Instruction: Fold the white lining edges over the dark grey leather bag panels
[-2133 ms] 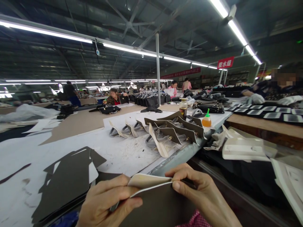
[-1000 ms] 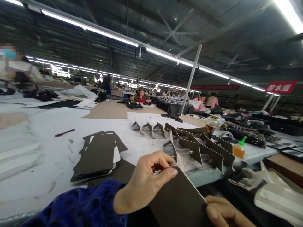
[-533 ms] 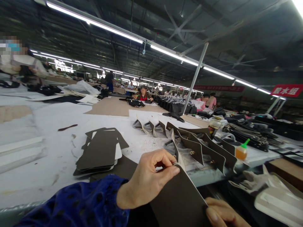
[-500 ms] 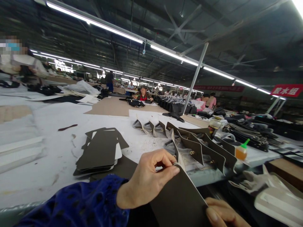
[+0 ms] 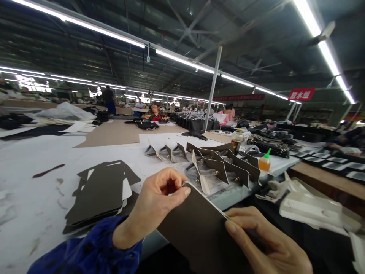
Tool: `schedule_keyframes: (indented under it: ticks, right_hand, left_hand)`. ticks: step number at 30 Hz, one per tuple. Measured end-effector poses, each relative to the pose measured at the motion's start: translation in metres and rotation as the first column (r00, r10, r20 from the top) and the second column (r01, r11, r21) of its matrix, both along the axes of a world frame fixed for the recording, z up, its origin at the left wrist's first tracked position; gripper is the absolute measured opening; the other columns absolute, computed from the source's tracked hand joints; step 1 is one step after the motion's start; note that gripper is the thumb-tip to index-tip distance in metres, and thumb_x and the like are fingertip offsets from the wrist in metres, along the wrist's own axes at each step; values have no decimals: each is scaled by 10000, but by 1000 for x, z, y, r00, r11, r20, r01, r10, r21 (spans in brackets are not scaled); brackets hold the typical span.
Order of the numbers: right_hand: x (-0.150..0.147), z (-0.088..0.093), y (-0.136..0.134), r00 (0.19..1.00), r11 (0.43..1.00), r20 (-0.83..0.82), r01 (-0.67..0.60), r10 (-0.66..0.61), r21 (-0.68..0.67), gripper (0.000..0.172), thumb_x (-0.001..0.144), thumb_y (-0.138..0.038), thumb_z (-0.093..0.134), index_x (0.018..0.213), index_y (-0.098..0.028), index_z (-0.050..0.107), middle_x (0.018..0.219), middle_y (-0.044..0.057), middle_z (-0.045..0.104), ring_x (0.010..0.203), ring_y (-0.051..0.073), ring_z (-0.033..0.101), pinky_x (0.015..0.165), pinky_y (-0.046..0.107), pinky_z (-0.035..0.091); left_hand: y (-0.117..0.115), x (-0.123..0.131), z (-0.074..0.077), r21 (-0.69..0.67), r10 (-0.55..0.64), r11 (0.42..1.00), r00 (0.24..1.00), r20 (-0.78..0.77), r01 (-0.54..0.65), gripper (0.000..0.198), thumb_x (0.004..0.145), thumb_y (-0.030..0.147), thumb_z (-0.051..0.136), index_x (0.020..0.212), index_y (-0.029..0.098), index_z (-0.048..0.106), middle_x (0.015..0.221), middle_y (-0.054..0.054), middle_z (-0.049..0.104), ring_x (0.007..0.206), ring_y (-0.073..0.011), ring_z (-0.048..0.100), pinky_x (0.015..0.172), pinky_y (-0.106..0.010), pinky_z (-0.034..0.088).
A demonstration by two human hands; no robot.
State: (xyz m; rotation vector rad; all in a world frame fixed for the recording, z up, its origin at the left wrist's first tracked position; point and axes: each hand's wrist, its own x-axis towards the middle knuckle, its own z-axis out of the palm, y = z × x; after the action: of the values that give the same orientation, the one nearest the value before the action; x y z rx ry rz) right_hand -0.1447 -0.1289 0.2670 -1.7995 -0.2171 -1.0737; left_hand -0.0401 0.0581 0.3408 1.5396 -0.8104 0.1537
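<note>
A dark brown leather panel [image 5: 196,228] with a pale underside is held low in front of me, over the table's near edge. My left hand [image 5: 155,205], in a blue sleeve, pinches the panel's upper left corner between thumb and fingers. My right hand [image 5: 265,243] grips its right edge, thumb on top. A stack of similar dark cut panels [image 5: 99,194] lies on the white table [image 5: 42,198] just left of my left hand.
A row of folded bag flaps with metal clasps [image 5: 216,167] stands beyond my hands. A small orange glue bottle with a green cap [image 5: 264,163] and a brown jar [image 5: 236,141] sit near them. White trays [image 5: 310,207] lie at the right. Other workers sit at the far tables.
The view has swung right and my right hand has risen into fuller view on the panel's right edge. My left hand keeps its pinch on the corner.
</note>
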Motion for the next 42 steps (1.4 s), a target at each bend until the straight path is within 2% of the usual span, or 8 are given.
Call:
schedule_keyframes:
  ticks: [4,9,12,14,21,26,37,42]
  right_hand:
    - [0,6,-2,998,995,53,46,-41,-90,140,896,-196,689,775,-264,702,844,-27,724,764,134,701,713,190,531]
    - [0,7,-6,996,981,69,71,-59,-183,153,919,-180,661,793,-259,699,861,-23,720,786,136,692,717,213,524]
    - [1,8,-10,999,984,29,38,-34,-172,151,923,-191,661,792,-256,698,852,-27,716,797,132,684,725,211,515]
    - [0,11,-13,999,990,-38,-14,9,-139,156,917,-215,672,768,-248,706,848,-24,718,797,132,684,729,210,510]
    - [-3,23,-24,936,969,-251,-230,245,88,245,855,-333,714,646,-207,708,773,12,717,721,151,659,669,235,490]
    - [-2,27,-25,943,967,-215,-243,254,77,233,847,-283,702,629,-200,689,743,6,707,700,152,649,645,243,468]
    - [1,33,-20,992,989,-98,-91,80,-115,216,844,-167,636,638,-208,690,746,4,716,702,151,677,643,248,487]
    - [6,33,-19,1000,970,-17,-27,24,-244,215,862,-105,609,683,-204,674,767,9,711,736,163,665,669,276,506]
  left_hand:
    - [2,1,1,-7,-8,1000,1000,15,8,202,759,142,726,708,185,536,806,40,623,689,-69,544,633,-160,433]
    - [7,3,9,234,-92,970,992,82,71,423,875,171,634,1274,273,540,841,48,599,749,-115,566,716,-223,458]
    - [10,3,14,462,-127,886,977,171,34,104,944,217,538,962,198,638,891,-3,627,843,-153,589,768,-258,445]
    - [12,2,15,511,-202,853,969,140,104,179,989,245,483,913,198,639,998,-28,679,963,-181,611,845,-280,437]
    - [14,-6,11,274,-430,811,845,-319,516,233,963,433,617,979,213,693,1161,-59,751,990,-201,653,836,-297,463]
    - [15,-8,9,240,-499,791,821,-278,563,219,976,429,599,944,225,674,1187,-60,751,1056,-212,675,881,-319,473]
    - [16,-16,18,483,-470,779,882,27,400,181,1030,149,438,956,245,572,1230,-20,734,1138,-155,666,972,-301,457]
    - [15,-10,16,443,-523,751,851,-52,489,197,990,75,436,901,232,514,1239,-56,729,1149,-147,663,971,-302,471]
